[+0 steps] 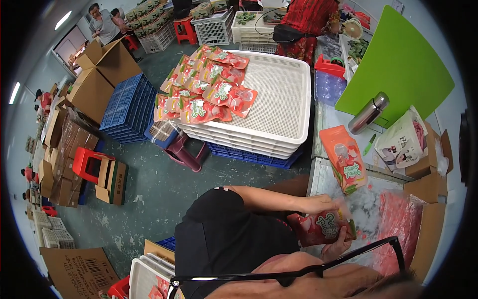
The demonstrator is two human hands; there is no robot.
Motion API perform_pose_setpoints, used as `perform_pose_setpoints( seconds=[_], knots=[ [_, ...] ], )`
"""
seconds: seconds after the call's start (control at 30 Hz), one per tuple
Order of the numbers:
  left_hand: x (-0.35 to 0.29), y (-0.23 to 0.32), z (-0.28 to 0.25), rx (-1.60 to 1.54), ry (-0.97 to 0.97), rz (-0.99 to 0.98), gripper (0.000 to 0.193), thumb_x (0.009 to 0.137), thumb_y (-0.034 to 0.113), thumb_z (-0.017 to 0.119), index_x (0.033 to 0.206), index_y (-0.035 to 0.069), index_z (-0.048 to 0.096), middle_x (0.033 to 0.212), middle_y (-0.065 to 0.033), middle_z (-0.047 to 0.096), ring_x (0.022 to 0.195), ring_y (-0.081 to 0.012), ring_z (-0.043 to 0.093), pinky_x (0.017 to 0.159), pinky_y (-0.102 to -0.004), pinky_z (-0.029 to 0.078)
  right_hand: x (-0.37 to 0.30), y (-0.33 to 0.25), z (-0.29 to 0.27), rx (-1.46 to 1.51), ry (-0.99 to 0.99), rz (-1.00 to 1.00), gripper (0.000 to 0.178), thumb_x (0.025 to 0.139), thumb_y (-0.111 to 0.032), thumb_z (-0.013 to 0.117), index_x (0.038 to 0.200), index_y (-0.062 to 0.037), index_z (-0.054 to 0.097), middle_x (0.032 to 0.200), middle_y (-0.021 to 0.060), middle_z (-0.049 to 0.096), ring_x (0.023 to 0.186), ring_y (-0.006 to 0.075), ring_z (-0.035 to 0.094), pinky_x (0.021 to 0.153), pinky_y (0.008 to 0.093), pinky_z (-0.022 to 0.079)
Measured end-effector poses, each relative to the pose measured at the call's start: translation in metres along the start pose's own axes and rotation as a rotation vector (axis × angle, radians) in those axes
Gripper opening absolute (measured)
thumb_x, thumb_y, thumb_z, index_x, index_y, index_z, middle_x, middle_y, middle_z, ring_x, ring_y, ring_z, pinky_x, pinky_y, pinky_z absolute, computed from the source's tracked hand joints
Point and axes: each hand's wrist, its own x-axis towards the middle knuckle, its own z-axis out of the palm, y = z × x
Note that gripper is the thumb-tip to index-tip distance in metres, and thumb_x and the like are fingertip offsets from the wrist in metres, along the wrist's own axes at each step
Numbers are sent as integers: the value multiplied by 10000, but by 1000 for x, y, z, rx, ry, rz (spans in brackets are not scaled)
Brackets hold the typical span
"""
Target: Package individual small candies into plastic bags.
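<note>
Both my hands are at a red stand-up pouch [326,228] with fruit printed on it, held above the edge of the work table [366,199]. My right hand [339,245] grips its lower side, the thumb lying across the front. At the upper edge of the pouch is my left hand [319,203], its fingers closed there and partly blurred. A larger orange-red pouch [344,158] lies on the table just beyond my hands. Past them, a heap of pink-red clear plastic packets [398,224] rests beside a cardboard box wall.
White mesh trays [279,94] are stacked to the left, bearing several filled pouches [204,87]. On the table stand a steel flask [368,113], a green knife [369,144], a white bag [404,144] and a green board [398,65]. Blue crates [128,109] and a stool [186,152] occupy the floor.
</note>
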Motion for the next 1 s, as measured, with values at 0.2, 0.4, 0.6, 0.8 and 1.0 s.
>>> perform_pose_setpoints(
  seconds=[0.2,0.4,0.6,0.8,1.0],
  knots=[
    [-2,10,-1,124,102,-31,573,1042,463,371,1074,-3,702,825,-26,697,758,-62,606,654,-234,508,3,-1,5,31,43,17,199,948,-57,571,1128,25,588,1095,116,648,964,202,633,885,343,528],
    [-6,20,2,63,38,21,542,1034,447,420,1082,-20,690,926,-53,708,829,-69,610,742,-240,510,6,-6,8,100,82,36,228,956,-86,566,1162,10,582,1129,115,632,1003,217,626,914,357,516],
    [-6,34,0,-17,56,-1,537,1027,434,444,1103,-43,677,1016,-79,701,937,-100,613,837,-263,509,7,-9,19,89,123,13,256,961,-124,564,1176,14,578,1147,129,624,994,233,630,899,361,523],
    [-6,30,-5,-40,-88,35,498,1045,395,418,1104,-31,669,1055,-72,693,950,-109,608,878,-264,493,12,-17,35,112,175,22,290,980,-188,544,1179,21,572,1138,129,620,993,234,624,882,367,528],
    [-2,23,-19,68,152,174,445,1047,336,431,1159,-52,616,1111,-93,678,958,-144,631,878,-301,513,26,-2,30,-83,26,22,259,983,-145,540,1169,30,580,1088,77,625,946,163,598,839,312,507]
  ],
)
